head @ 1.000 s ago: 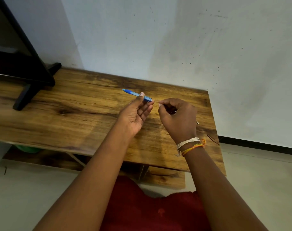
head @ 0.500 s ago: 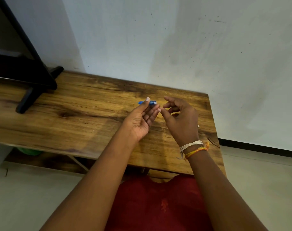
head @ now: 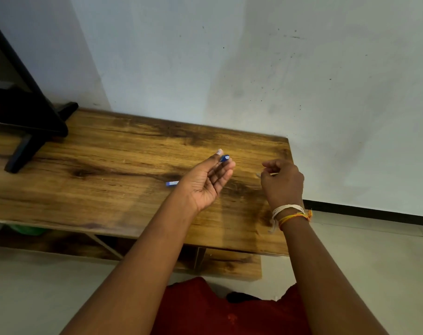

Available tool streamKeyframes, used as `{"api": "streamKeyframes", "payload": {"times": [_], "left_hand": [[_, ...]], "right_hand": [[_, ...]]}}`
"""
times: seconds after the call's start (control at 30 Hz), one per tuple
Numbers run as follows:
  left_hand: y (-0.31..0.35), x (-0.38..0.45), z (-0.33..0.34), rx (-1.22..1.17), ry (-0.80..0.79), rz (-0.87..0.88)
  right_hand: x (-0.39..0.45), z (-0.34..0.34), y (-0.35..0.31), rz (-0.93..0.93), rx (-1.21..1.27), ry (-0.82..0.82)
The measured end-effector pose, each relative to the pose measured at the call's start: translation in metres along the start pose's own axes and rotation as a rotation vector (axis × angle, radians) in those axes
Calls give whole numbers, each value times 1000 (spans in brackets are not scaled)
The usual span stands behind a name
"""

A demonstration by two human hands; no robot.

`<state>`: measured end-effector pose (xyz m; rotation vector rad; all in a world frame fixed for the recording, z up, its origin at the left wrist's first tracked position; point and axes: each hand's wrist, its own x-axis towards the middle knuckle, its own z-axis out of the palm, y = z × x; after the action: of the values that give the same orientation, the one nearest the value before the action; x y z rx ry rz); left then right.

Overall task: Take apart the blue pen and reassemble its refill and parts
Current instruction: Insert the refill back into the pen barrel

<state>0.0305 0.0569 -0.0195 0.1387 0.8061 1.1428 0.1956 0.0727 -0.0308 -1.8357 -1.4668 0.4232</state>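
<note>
The long brown wooden desk (head: 109, 180) is carrying everything. The left hand (head: 205, 182) is curling around the thin blue plastic pen (head: 224, 158), its end poking out at 1 o'clock. The right hand (head: 281, 182), at 3 o'clock from the pen, is pinching something tiny I cannot make out. The pen looks light, stiff and slippery, so pinching its middle seems best.

Two hands are in view: the left hand (head: 207, 182) and the right hand (head: 281, 182). One blue pen (head: 223, 158) shows, with one end at the left fingertips and the other poking out behind the palm. There is one wooden surface (head: 109, 165), one black stand (head: 24, 122), and one bundle of wrist threads (head: 290, 213).
</note>
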Motion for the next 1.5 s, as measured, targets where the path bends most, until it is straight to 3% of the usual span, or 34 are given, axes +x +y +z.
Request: {"api": "streamKeyframes", "payload": {"times": [0.13,0.27,0.67,0.87,1.1,1.5], "left_hand": [[-14,2,10,50,-16,-32],[-26,5,17,57,10,-70],[-36,10,17,82,20,-69],[-29,10,18,31,42,15],[-23,13,12,-65,108,126],[-21,15,6,-108,134,137]], "right_hand": [[6,-8,19,162,-77,53],[9,-11,33,274,-110,-31],[6,-7,38,243,-146,-9],[5,-9,18,184,50,-12],[-1,-6,-1,34,350,-143],[-4,2,-10,-70,631,-235]]}}
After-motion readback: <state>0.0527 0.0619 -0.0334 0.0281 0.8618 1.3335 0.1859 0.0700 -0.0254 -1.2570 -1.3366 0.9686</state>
